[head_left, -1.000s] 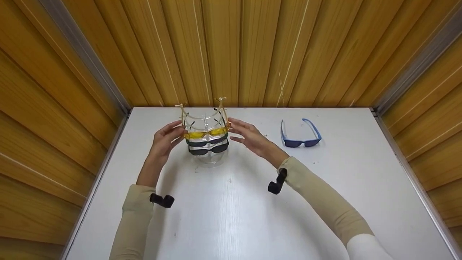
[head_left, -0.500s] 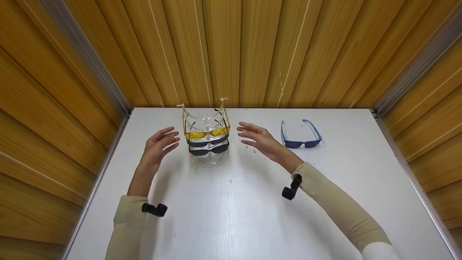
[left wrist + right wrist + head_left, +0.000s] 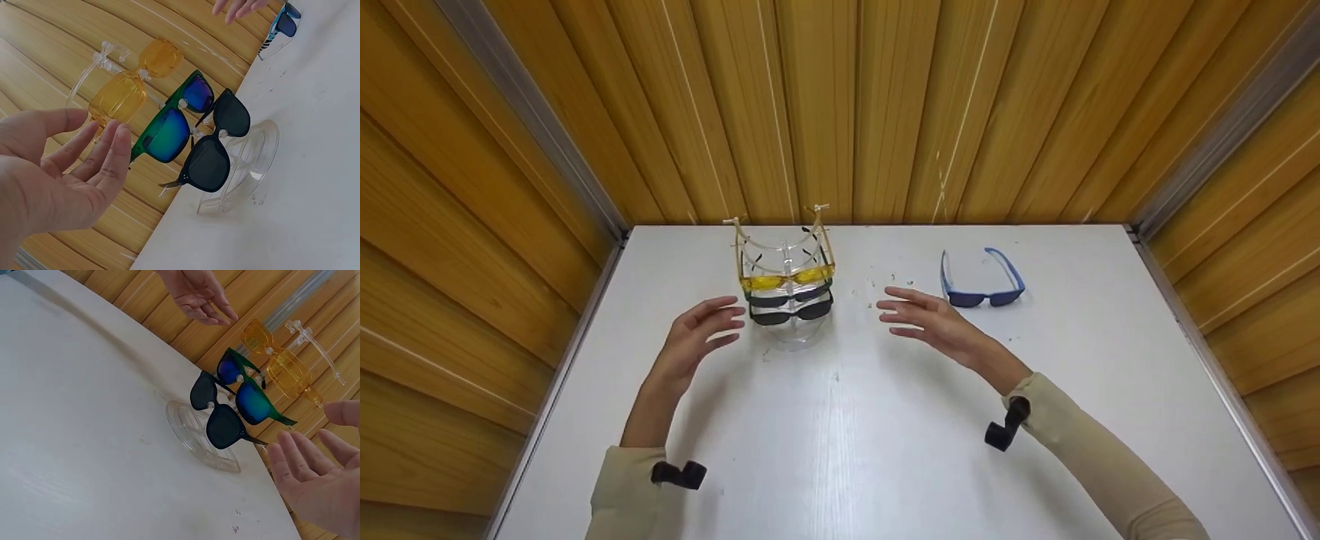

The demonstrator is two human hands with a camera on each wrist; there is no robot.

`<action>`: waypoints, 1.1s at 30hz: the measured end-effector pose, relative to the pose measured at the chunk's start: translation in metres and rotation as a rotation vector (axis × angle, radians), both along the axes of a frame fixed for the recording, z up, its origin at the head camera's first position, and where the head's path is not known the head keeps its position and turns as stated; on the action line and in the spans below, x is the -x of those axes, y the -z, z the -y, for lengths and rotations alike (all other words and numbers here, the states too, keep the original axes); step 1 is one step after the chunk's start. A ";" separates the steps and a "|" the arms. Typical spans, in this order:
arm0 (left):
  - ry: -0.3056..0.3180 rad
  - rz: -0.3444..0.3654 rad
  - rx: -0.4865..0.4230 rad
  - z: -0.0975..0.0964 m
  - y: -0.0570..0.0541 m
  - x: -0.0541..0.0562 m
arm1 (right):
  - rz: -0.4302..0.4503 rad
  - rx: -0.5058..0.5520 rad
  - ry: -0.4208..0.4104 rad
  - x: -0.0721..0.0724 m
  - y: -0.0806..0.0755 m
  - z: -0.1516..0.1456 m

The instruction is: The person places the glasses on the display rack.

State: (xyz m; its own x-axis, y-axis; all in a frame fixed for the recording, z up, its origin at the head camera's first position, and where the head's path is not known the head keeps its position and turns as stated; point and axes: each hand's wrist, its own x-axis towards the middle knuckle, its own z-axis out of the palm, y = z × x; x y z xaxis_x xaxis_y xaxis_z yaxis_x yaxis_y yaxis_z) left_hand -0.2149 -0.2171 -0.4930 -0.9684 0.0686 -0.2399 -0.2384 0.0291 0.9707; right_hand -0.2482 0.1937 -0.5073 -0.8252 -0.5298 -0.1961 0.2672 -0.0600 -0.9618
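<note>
- Evidently the clear display stand is what holds things here; it stands upright on the white counter, with three pairs of glasses one above another
- Uppermost on it sits the yellow pair, see-through lenses and frame alike; its arms reach back towards the wall panels
- Just below is the green-framed pair, with mirrored blue-green lenses; lowest, above the round base, is the black pair with dark lenses
- Off the stand, the blue sunglasses lie directly on the counter to the person's right, well apart from the rack; their arms are unfolded and point towards the back
- As for the hands, both are released; the left hand hovers just beside the stand, fingers loosely bent, holding nothing
- Meanwhile the right hand hangs above the counter, fingers spread and holding nothing; it is between the stand and the blue sunglasses, nearer the person than the latter
</note>
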 end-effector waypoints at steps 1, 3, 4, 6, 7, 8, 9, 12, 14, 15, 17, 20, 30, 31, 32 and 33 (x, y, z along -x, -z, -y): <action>0.007 -0.002 0.000 -0.002 0.001 -0.003 | -0.001 -0.003 -0.006 -0.003 0.001 -0.004; 0.034 -0.006 0.004 -0.007 0.004 -0.008 | -0.002 -0.008 -0.011 -0.008 0.004 -0.013; 0.053 -0.008 0.008 -0.010 0.006 -0.011 | -0.003 -0.006 -0.013 -0.010 0.006 -0.017; 0.087 -0.008 -0.001 -0.015 0.009 -0.016 | -0.003 -0.007 -0.013 -0.014 0.009 -0.026; 0.102 -0.007 -0.005 -0.017 0.011 -0.018 | -0.003 -0.006 -0.012 -0.016 0.011 -0.031; 0.119 -0.007 -0.003 -0.019 0.013 -0.020 | -0.002 -0.006 -0.010 -0.018 0.012 -0.035; 0.126 -0.003 -0.007 -0.021 0.014 -0.022 | -0.001 -0.006 -0.005 -0.020 0.014 -0.040; 0.137 0.007 -0.005 -0.025 0.018 -0.026 | 0.007 -0.008 0.003 -0.027 0.021 -0.055; 0.130 0.010 -0.005 -0.028 0.021 -0.029 | 0.013 -0.014 0.006 -0.031 0.025 -0.064; 0.123 0.010 -0.007 -0.030 0.023 -0.030 | 0.017 -0.020 0.008 -0.034 0.027 -0.069; 0.130 0.012 -0.002 -0.035 0.027 -0.031 | 0.033 -0.031 0.017 -0.038 0.030 -0.078; 0.147 0.012 0.002 -0.042 0.034 -0.033 | 0.046 -0.044 0.024 -0.044 0.035 -0.090; 0.212 0.040 0.000 -0.071 0.053 -0.032 | 0.071 -0.042 0.061 -0.051 0.049 -0.119; 0.220 0.040 -0.006 -0.073 0.054 -0.031 | 0.067 -0.041 0.065 -0.052 0.050 -0.122; 0.228 0.039 -0.015 -0.076 0.055 -0.031 | 0.065 -0.042 0.072 -0.052 0.051 -0.124; 0.236 0.040 -0.020 -0.078 0.056 -0.031 | 0.064 -0.040 0.079 -0.053 0.052 -0.126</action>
